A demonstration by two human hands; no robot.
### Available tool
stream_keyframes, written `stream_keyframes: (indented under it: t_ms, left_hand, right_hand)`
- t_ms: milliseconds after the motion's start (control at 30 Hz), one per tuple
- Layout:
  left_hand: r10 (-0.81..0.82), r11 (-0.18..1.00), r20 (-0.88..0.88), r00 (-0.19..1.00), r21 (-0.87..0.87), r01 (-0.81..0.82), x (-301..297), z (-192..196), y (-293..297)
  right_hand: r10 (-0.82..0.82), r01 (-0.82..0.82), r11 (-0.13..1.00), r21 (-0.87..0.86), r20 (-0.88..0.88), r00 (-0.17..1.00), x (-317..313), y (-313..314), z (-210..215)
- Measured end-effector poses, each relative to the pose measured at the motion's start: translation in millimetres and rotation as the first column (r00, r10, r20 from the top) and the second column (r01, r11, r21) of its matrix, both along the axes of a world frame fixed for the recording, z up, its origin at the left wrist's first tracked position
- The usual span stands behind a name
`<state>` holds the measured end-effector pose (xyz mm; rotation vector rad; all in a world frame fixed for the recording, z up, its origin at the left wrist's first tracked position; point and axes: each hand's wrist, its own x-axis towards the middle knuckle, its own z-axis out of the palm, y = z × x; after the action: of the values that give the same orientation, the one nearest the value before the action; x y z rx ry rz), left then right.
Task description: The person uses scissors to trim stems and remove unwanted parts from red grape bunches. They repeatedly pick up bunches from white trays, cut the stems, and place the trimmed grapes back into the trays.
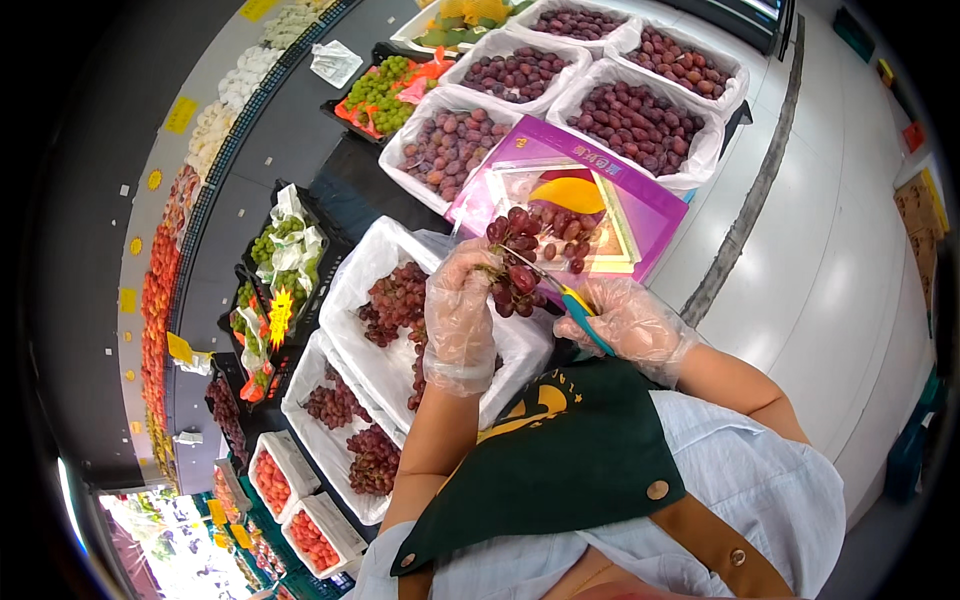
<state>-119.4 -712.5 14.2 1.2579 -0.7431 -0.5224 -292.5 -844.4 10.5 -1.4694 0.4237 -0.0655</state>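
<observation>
Both my hands wear clear plastic gloves. My left hand [460, 315] is closed around the stem end of a bunch of red grapes [516, 292], holding it up in front of me. In my right hand [632, 325] is a pair of scissors [574, 303] with teal and yellow handles. Their blades reach in among the grapes near my left fingers. Behind the bunch lies a purple carton [648, 218] with a fruit picture on its lid. Below my left hand stands a white-lined crate [345, 300] with more red grape bunches [398, 300].
A second lined crate [300, 395] of red grapes stands at the left. Several lined crates of plums [640, 125] sit beyond the carton. Green grapes [380, 95] fill a black crate at the far left. Pale floor tiles [800, 270] stretch along the right.
</observation>
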Motion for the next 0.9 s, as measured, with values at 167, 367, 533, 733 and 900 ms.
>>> stream_keyframes:
  t_ms: [167,367,533,733,900]
  left_hand:
    - [0.040,0.999,-0.121,0.992,0.026,-0.038,-11.5,-7.2,-32.7]
    - [0.123,0.991,-0.133,0.983,0.074,-0.114,-3.2,-13.5,-30.5]
    - [-0.046,0.979,-0.375,0.926,-0.203,-0.033,19.6,-20.5,-15.2]
    - [-0.108,0.986,-0.649,0.753,-0.166,-0.002,32.0,-6.5,-7.9]
    - [-0.134,0.970,-0.724,0.677,-0.236,-0.060,29.2,-1.2,-4.7]
  right_hand:
    - [-0.004,0.035,0.955,0.294,-0.105,0.994,-6.7,-24.4,-8.8]
    - [0.022,0.050,0.875,0.481,-0.143,0.989,-2.9,-36.7,-9.3]
    - [0.078,-0.033,0.883,0.469,-0.077,0.994,1.2,-42.1,-4.5]
    - [0.163,-0.120,0.871,0.476,-0.050,0.985,12.9,-37.7,-1.1]
    - [0.264,-0.237,0.858,0.456,0.005,0.964,21.2,-31.8,5.5]
